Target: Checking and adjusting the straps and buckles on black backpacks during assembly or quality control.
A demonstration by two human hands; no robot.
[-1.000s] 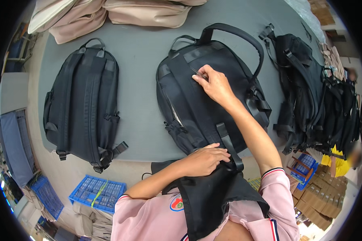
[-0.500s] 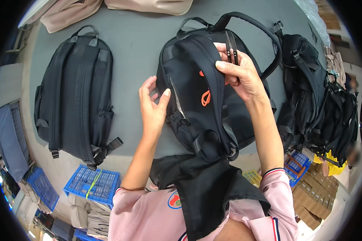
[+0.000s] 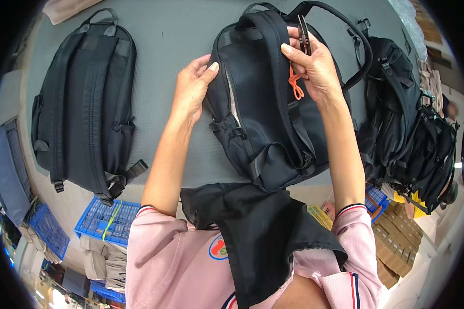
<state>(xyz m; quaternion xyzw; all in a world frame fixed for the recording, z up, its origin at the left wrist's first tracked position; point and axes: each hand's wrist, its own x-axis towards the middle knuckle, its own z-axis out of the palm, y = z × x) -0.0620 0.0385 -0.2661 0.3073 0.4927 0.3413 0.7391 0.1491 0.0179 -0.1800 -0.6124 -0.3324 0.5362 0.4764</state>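
Observation:
A black backpack (image 3: 250,98) lies on the grey table, its shoulder straps facing up. My left hand (image 3: 191,87) pinches the bag's upper left edge between thumb and fingers. Closed around small black thread snips (image 3: 303,38), blades pointing up, is my right hand (image 3: 318,69). Its thumb and fingers also take hold of the edge of a padded shoulder strap (image 3: 274,54). An orange cord loop (image 3: 296,86) dangles below the right hand, beside the strap. A zipper (image 3: 233,98) with a pale lining runs along the bag's left side.
A second black backpack (image 3: 82,103) lies straps up on the grey table (image 3: 165,31) to the left. More black bags (image 3: 392,103) are heaped at the right edge. Blue crates (image 3: 108,219) stand below left, cardboard boxes (image 3: 397,237) below right. Black cloth (image 3: 252,226) hangs against my front.
My left hand has gone from apart beside the bag to pinching its edge. The orange cord has shifted from left of the strap to its right. My right hand keeps the snips and strap.

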